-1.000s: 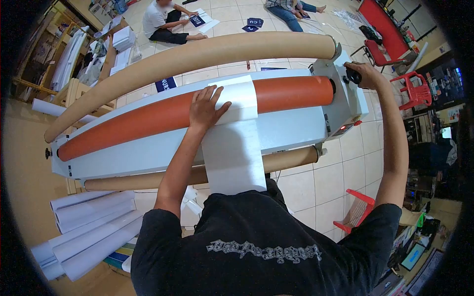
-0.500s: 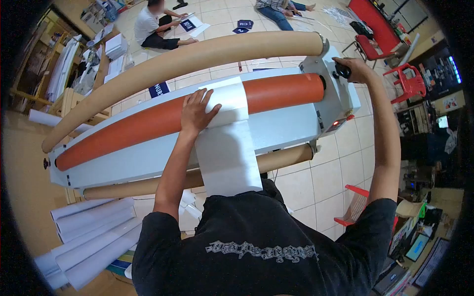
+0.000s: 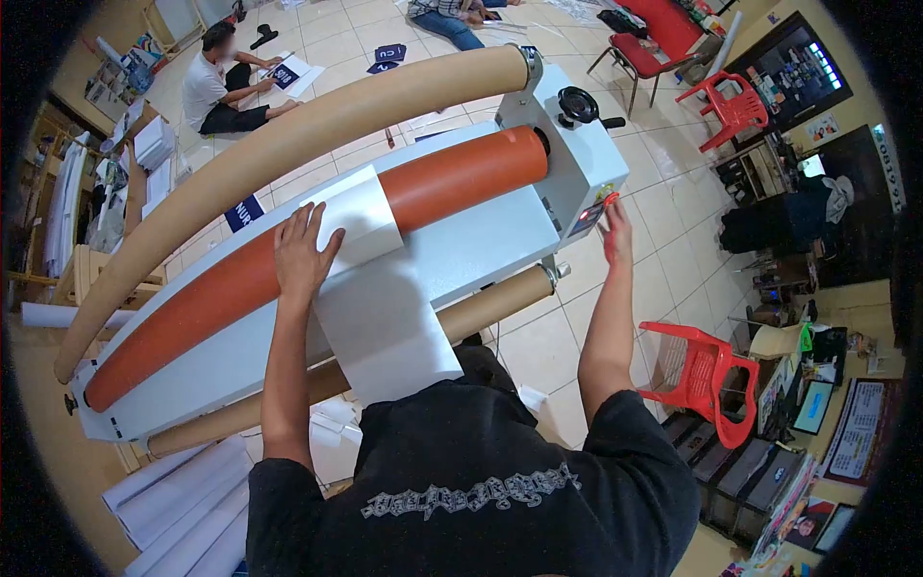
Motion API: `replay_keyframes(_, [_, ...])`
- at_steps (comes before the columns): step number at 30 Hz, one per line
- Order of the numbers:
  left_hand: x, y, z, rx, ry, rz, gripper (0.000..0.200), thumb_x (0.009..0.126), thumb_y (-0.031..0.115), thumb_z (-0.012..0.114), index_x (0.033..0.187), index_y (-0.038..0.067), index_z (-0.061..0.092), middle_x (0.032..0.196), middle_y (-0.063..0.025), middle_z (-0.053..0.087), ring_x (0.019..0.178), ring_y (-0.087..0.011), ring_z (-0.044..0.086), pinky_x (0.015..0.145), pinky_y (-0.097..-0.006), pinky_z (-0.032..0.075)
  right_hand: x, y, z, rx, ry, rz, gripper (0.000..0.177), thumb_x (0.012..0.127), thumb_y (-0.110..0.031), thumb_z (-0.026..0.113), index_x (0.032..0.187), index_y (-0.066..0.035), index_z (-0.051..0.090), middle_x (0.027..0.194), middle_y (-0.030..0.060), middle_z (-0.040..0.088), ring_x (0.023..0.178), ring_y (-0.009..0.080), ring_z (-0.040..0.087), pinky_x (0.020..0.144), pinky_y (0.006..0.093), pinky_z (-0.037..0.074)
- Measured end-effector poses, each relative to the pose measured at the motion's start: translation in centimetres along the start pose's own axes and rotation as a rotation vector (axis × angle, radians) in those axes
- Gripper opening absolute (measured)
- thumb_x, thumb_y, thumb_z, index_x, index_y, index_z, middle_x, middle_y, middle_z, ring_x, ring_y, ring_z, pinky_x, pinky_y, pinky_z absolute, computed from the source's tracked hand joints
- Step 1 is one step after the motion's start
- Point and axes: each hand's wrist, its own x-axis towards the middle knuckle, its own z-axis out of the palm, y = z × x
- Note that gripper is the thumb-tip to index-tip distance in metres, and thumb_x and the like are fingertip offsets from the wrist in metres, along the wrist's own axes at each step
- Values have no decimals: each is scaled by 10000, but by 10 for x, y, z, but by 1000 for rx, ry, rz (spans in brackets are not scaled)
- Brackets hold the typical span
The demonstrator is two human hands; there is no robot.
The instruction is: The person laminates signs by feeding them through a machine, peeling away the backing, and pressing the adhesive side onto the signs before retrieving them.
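Observation:
My left hand (image 3: 306,252) lies flat with fingers spread on a white sheet (image 3: 385,327). The sheet drapes over the orange roller (image 3: 471,176) of a long light-grey roll laminator (image 3: 486,231) and hangs down toward my body. At the machine's right end, my right hand (image 3: 617,236) has its fingers stretched out, the fingertips right at a red knob (image 3: 611,199) beside the control panel (image 3: 586,219). Above that panel, the black crank handwheel (image 3: 579,106) stands untouched. A brown cardboard tube (image 3: 317,125) spans the machine's far side, and another tube (image 3: 500,296) runs along the near side below.
A person (image 3: 216,87) sits on the tiled floor beyond the machine with a dark printed sign (image 3: 286,74); a second person (image 3: 447,19) sits farther right. Red plastic chairs (image 3: 702,370) stand to my right. Large white paper rolls (image 3: 183,505) lie at lower left.
My right hand has let go of the handwheel and come down to the red knob by the control panel. My left hand stays on the sheet. The view has turned to the right.

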Motion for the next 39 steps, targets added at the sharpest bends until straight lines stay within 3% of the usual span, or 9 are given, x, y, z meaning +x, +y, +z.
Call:
replay_keyframes(5, [0, -1, 1, 9, -8, 0, 573, 889, 502, 533, 1290, 93, 535, 1297, -144, 547, 1222, -306, 489, 1045, -446, 313, 19, 44, -8, 117, -96, -96, 532, 949, -246, 559, 1432, -115, 380, 1420, -12, 442, 1296, 156, 383, 1035, 380, 288])
replay_keyframes(13, [0, -3, 0, -28, -17, -1, 534, 880, 425, 586, 1299, 101, 523, 1313, -146, 534, 1235, -308, 476, 1048, -440, 314, 25, 46, -13, 30, -2, -42, 567, 934, -272, 587, 1429, -93, 374, 1403, 12, 454, 1280, 161, 398, 1053, 405, 292])
replay_keyframes(36, [1, -3, -3, -73, -34, -33, 523, 876, 411, 611, 1295, 108, 530, 1347, -136, 515, 1263, -297, 462, 1059, -444, 299, 20, 41, -12, 73, -41, -57, 569, 950, -276, 561, 1437, -72, 350, 1430, 39, 418, 1331, 181, 356, 1082, 403, 259])
replay_keyframes(39, [1, -4, -1, -41, 46, -2, 513, 864, 451, 612, 1231, 96, 581, 1279, -138, 564, 1213, -280, 505, 1025, -421, 335, 19, 41, -12, 90, -57, -54, 565, 947, -283, 565, 1431, -72, 364, 1425, 45, 424, 1329, 184, 357, 1085, 403, 256])
